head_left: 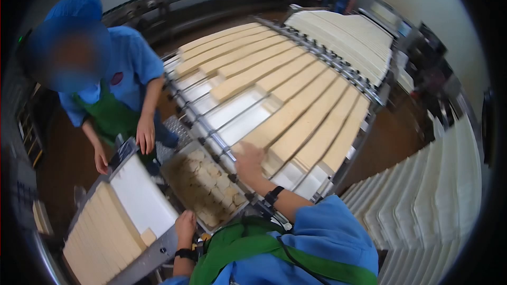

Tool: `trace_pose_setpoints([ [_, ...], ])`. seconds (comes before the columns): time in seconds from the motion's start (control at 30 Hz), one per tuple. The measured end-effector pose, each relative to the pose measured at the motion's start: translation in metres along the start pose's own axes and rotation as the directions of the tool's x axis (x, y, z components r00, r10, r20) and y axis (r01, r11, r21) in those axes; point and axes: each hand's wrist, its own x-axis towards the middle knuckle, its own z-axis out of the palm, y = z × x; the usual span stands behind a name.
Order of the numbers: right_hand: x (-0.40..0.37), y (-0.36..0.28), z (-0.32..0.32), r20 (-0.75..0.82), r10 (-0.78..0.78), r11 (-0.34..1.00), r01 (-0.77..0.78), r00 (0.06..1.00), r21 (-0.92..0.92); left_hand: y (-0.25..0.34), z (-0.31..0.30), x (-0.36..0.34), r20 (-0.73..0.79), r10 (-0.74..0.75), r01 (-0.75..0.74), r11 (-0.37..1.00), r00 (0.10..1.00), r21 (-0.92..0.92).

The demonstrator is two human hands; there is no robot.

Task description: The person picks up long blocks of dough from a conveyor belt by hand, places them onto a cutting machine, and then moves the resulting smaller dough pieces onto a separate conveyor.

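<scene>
My right hand [249, 160], slightly blurred, rests at the near end of a long pale strip [274, 133] that looks like sponge cake or dough. Its fingers curl over the strip's end. The strip lies with several others between thin metal guide rods on a white conveyor [244, 113]. Lower down, my left hand [185, 227] is closed beside the tray's edge; whether anything is inside it is hidden. Between my hands stands a metal tray [168, 171] of broken pale pieces [208, 179].
Across from me stands a co-worker [119, 68] in a blue shirt and green apron, hands low by a second white belt [141, 190]. That belt carries a row of pale strips [103, 232]. Stacked white corrugated sheets [422, 190] stand at right. A rail [322, 55] crosses the conveyor's far end.
</scene>
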Motion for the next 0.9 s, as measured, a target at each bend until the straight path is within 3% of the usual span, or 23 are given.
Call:
trace_pose_setpoints([
  [0.1, 0.004, -0.003, 0.001, 0.022, -0.013, 0.997, 0.015, 1.0, -0.077, -0.01, 0.002, -0.005, 0.001, -0.006, 0.006, 0.996, 1.0, -0.085],
  [0.17, 0.011, -0.003, -0.005, 0.084, -0.002, 0.994, 0.011, 0.996, -0.113, -0.005, -0.009, -0.001, 0.088, -0.088, 0.111, 0.949, 0.992, -0.296],
  [0.2, 0.013, 0.001, -0.001, 0.102, -0.009, 0.994, 0.02, 0.995, -0.106, -0.005, -0.015, -0.003, 0.069, -0.095, 0.112, 0.937, 0.993, -0.331],
  [0.27, 0.013, 0.001, -0.007, -0.048, -0.143, 0.99, 0.142, 0.989, -0.027, 0.0, -0.03, -0.009, 0.007, -0.141, 0.135, 0.929, 0.99, -0.345],
  [0.37, 0.016, -0.018, -0.022, 0.047, -0.253, 0.955, 0.242, 0.966, 0.17, -0.003, -0.05, -0.026, -0.191, -0.266, 0.195, 0.925, 0.945, -0.327],
  [0.43, 0.02, -0.037, -0.031, 0.131, -0.353, 0.911, 0.309, 0.926, 0.274, -0.008, -0.065, -0.038, -0.33, -0.416, 0.301, 0.888, 0.848, -0.348],
  [0.5, 0.018, -0.057, -0.028, 0.244, -0.423, 0.853, 0.292, 0.872, 0.433, -0.017, -0.075, -0.049, -0.523, -0.513, 0.358, 0.856, 0.68, -0.374],
  [0.57, 0.015, -0.081, -0.024, 0.301, -0.523, 0.781, 0.306, 0.798, 0.545, -0.032, -0.082, -0.063, -0.621, -0.6, 0.446, 0.797, 0.504, -0.408],
  [0.7, 0.001, -0.146, -0.014, 0.33, -0.72, 0.618, 0.348, 0.61, 0.705, -0.064, -0.102, -0.095, -0.615, -0.779, 0.562, 0.564, 0.12, -0.605],
  [0.8, -0.004, -0.195, -0.001, 0.319, -0.81, 0.513, 0.331, 0.493, 0.792, -0.106, -0.098, -0.13, -0.711, -0.697, 0.794, 0.486, 0.1, -0.365],
  [0.9, -0.008, -0.242, 0.022, 0.312, -0.839, 0.466, 0.292, 0.446, 0.835, -0.138, -0.089, -0.153, -0.642, -0.753, 0.9, 0.37, 0.145, -0.23],
])
